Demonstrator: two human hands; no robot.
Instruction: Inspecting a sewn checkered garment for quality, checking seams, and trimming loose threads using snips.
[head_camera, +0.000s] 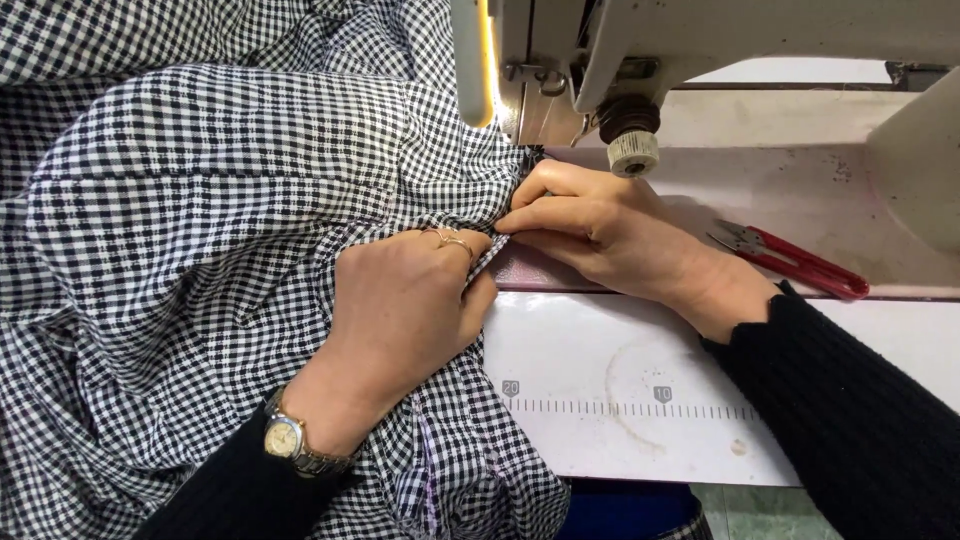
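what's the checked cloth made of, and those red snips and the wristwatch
Checked cloth: looks like a thin woven fabric, maybe cotton, matte; it rumples into soft folds under the left hand and right hand. Red snips: grey metal blades with a slight sheen, handles red, probably plastic or a coating. Wristwatch: shiny metal case and link band, gold and silver in tone.

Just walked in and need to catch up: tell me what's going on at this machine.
A person sits at a sewing machine with black-and-white checked fabric bunched over the table's left side. The left hand, wearing a ring and a wristwatch, presses down on the fabric's edge. The right hand pinches the same edge close to the needle area, fingertips almost meeting the left hand. Red-handled thread snips lie on the machine bed to the right, untouched. A white table with a ruler scale sits in front.
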